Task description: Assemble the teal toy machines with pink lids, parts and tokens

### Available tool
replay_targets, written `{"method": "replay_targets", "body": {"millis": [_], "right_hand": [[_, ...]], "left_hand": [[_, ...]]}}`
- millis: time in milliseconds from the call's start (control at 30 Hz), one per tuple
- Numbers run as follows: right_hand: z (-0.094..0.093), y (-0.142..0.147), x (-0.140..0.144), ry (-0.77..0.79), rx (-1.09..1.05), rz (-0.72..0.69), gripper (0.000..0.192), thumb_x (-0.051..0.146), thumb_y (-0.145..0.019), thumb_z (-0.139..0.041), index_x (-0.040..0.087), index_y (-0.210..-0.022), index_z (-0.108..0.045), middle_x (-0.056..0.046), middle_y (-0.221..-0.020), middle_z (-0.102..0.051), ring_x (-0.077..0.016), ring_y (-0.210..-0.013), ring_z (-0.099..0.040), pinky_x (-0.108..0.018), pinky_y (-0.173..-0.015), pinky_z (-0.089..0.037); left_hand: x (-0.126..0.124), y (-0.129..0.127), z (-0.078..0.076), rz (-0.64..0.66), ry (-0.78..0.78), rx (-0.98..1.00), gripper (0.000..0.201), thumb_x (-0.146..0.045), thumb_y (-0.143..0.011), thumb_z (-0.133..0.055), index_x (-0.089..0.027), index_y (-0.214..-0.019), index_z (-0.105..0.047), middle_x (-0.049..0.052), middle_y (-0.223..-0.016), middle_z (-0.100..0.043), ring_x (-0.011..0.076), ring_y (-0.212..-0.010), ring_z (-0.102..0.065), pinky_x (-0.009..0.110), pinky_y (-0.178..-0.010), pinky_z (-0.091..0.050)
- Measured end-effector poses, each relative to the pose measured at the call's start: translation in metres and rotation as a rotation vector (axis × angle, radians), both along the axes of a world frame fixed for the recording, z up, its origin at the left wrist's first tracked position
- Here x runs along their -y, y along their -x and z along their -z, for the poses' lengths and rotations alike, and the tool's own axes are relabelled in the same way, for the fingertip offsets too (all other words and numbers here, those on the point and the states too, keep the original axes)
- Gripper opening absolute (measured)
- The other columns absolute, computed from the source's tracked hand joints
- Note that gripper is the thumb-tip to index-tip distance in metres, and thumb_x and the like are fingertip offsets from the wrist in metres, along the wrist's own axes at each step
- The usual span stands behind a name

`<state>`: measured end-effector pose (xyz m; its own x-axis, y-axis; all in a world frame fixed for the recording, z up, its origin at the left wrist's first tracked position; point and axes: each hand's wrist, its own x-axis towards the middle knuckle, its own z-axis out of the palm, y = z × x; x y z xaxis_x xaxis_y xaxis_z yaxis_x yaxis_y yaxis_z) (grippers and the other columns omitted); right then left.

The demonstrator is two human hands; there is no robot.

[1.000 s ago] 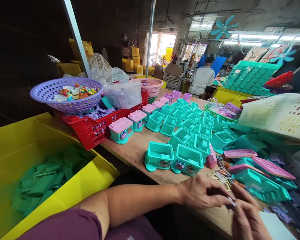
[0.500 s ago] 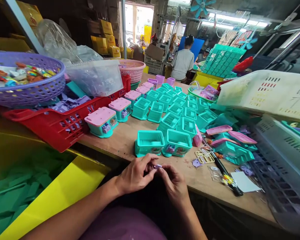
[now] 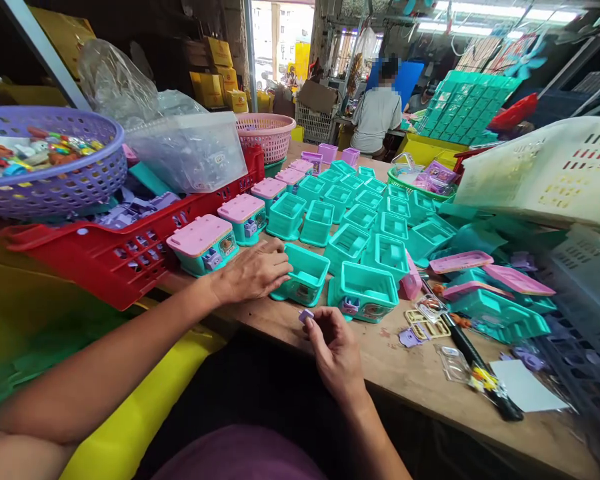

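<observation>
My left hand [image 3: 257,270] is at the left end of an open teal plastic box [image 3: 307,272], its fingers closed over the rim; the fingertips are partly hidden. In my right hand [image 3: 336,353] a small purple plastic part [image 3: 306,315] is pinched between thumb and fingers, just in front of that box. Beside it on the right stands a second open teal box [image 3: 367,283] with a purple piece and a clear window on its front. Left of my left hand is a teal box with a pink lid [image 3: 203,240], first in a row of similar lidded ones.
Several open teal boxes [image 3: 347,243] cover the middle of the table. A red crate [image 3: 125,257] and a purple basket [image 3: 70,180] stand left. On the right lie a black-handled tool [image 3: 480,373], a white card [image 3: 527,385] and pink lids. A person [image 3: 377,113] sits farther back.
My left hand has left the purple part and moved up and left to the teal box. The right hand keeps the part. The view has shifted slightly.
</observation>
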<state>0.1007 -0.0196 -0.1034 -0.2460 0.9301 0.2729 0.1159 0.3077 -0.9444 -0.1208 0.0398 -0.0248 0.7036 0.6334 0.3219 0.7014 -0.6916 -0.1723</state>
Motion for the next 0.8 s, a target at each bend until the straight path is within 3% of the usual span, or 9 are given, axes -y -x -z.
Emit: {"method": "replay_targets", "body": {"millis": [67, 133, 300, 467, 633, 800], "right_hand": [[-0.002, 0.004, -0.002, -0.038, 0.013, 0.019, 0.010, 0.030, -0.094, -0.056, 0.020, -0.093, -0.058, 0.000, -0.080, -0.061, -0.0106, -0.068, -0.057, -0.022, -0.062, -0.046], [-0.005, 0.007, -0.003, -0.086, 0.033, 0.044, 0.008, 0.027, -0.094, -0.056, 0.020, -0.092, -0.057, 0.000, -0.079, -0.059, -0.0099, -0.066, -0.055, -0.021, -0.060, -0.044], [-0.010, 0.006, -0.003, -0.235, 0.096, 0.105, 0.003, 0.022, -0.093, -0.056, 0.020, -0.094, -0.057, 0.000, -0.081, -0.060, -0.0114, -0.070, -0.057, -0.024, -0.066, -0.045], [-0.014, 0.002, -0.004, -0.375, 0.212, 0.177, 0.007, 0.020, -0.093, -0.056, 0.021, -0.099, -0.059, -0.002, -0.089, -0.064, -0.0158, -0.083, -0.060, -0.030, -0.077, -0.043], [-0.021, 0.005, -0.004, -0.517, 0.321, 0.233, 0.007, 0.017, -0.092, -0.058, 0.020, -0.097, -0.060, -0.001, -0.086, -0.065, -0.0163, -0.083, -0.059, -0.034, -0.081, -0.037], [-0.021, 0.009, -0.003, -0.563, 0.335, 0.234, 0.008, 0.014, -0.091, -0.057, 0.020, -0.096, -0.058, -0.001, -0.086, -0.065, -0.0154, -0.082, -0.058, -0.035, -0.083, -0.035]], "left_hand": [[0.002, -0.004, 0.002, -0.032, -0.011, 0.002, 0.029, -0.029, -0.098, -0.044, -0.017, -0.080, -0.063, 0.006, -0.077, -0.062, 0.0236, -0.088, -0.053, 0.036, -0.078, -0.040], [0.011, -0.014, 0.004, -0.085, -0.004, 0.074, 0.035, -0.031, -0.099, -0.041, -0.017, -0.072, -0.059, 0.005, -0.070, -0.059, 0.0217, -0.078, -0.054, 0.035, -0.073, -0.038], [0.034, -0.038, 0.002, -0.246, 0.169, 0.308, 0.040, -0.029, -0.102, -0.030, -0.018, -0.074, -0.055, 0.004, -0.070, -0.058, 0.0185, -0.070, -0.054, 0.032, -0.067, -0.036], [0.036, -0.042, -0.001, -0.291, 0.339, 0.407, 0.038, -0.031, -0.103, -0.029, -0.019, -0.075, -0.052, 0.002, -0.071, -0.058, 0.0162, -0.066, -0.055, 0.029, -0.064, -0.033], [0.035, -0.041, -0.001, -0.320, 0.362, 0.397, 0.038, -0.032, -0.103, -0.029, -0.019, -0.076, -0.051, 0.001, -0.070, -0.059, 0.0159, -0.065, -0.056, 0.029, -0.062, -0.031], [0.039, -0.046, -0.003, -0.288, 0.310, 0.346, 0.037, -0.029, -0.102, -0.031, -0.019, -0.075, -0.053, 0.002, -0.069, -0.059, 0.0172, -0.068, -0.059, 0.028, -0.063, -0.033]]}}
